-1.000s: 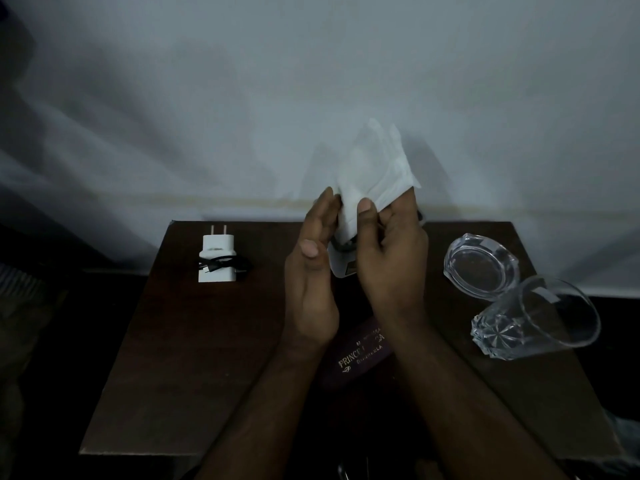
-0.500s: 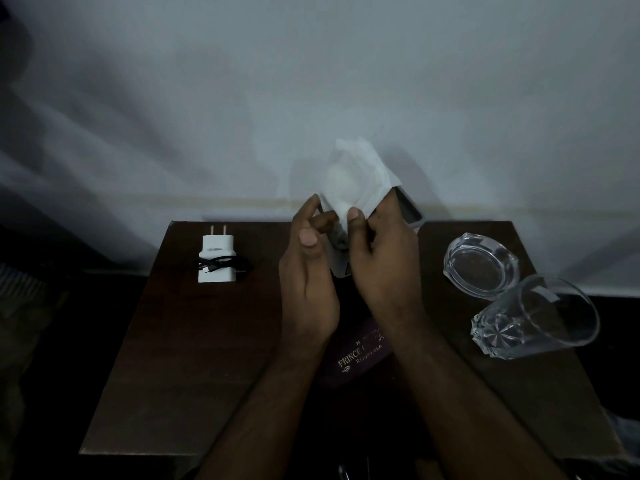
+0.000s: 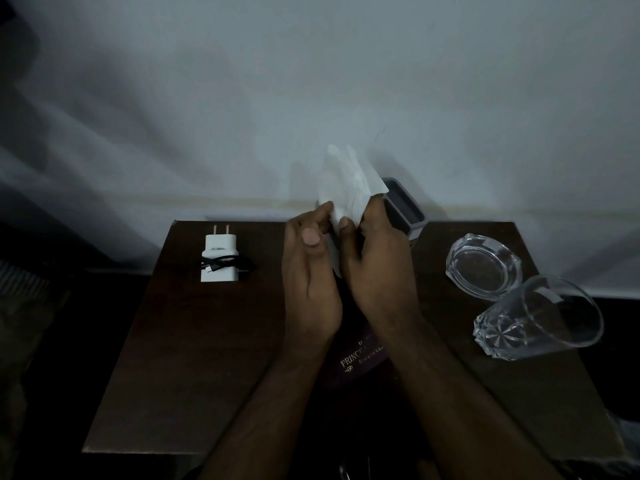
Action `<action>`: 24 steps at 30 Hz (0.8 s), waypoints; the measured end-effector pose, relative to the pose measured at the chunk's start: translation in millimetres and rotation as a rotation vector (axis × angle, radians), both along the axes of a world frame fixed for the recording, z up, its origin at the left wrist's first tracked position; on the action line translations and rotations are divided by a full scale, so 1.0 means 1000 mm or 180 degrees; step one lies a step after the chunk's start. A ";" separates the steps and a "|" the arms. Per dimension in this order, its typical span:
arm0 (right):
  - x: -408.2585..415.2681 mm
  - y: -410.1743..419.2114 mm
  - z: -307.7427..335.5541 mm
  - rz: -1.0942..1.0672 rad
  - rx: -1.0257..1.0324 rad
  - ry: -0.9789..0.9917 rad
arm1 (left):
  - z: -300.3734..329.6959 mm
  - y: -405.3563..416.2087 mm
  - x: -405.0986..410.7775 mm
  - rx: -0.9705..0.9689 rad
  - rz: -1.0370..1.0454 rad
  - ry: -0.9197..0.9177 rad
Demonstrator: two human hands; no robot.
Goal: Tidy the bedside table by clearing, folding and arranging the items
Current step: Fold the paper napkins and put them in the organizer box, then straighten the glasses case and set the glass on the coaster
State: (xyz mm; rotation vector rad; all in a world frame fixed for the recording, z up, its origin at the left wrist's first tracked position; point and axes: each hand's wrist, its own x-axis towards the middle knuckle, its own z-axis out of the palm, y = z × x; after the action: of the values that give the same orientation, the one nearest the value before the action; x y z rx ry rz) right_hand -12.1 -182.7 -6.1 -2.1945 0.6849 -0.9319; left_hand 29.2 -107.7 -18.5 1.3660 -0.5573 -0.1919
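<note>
**Fingers of both hands pinch a white tissue over the bench**

Fingers [image 3: 346, 226] of the right hand [image 3: 377, 265] are closed on the lower edge of a white tissue [image 3: 348, 187], thumb in front and the others behind it. The left hand [image 3: 308, 282] meets the same edge from the other side, its fingertips curled onto the paper and its thumb lying across the front. The tissue stands up from the 2 grips in loose, creased folds, raised above the bench [image 3: 180, 341] and seen against the pale wall [image 3: 311, 81].

Just behind the right hand a grey open-topped box [image 3: 403, 207] shows at the back edge of the bench, partly hidden by the knuckles. Below the wrists lies a dark item with pale printed lettering [image 3: 362, 355], mostly covered by the forearms; what it is cannot be told.

On the left part of the bench a white charger plug [image 3: 220, 258] lies flat, prongs toward the wall, with a black cable [image 3: 225, 265] wound across it. On the right part sit a clear glass dish [image 3: 483, 265] and, touching or just beside it, a cut-glass tumbler [image 3: 540, 320] lying on its side.
</note>
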 end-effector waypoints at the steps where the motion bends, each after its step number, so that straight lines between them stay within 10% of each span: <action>1: 0.001 -0.001 -0.002 -0.0030 -0.0051 0.0008 | 0.000 0.000 0.000 -0.0002 -0.0003 -0.0040; 24: -0.007 -0.001 0.008 0.0012 0.0211 -0.0275 | 0.003 0.006 0.000 0.0201 0.0390 -0.0121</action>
State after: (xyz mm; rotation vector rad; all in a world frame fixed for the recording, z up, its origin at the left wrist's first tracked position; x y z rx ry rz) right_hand -18.6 -183.7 2.0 -2.0842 0.6613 -0.9824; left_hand 29.5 -101.7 -15.6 1.4630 -0.5008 -0.0848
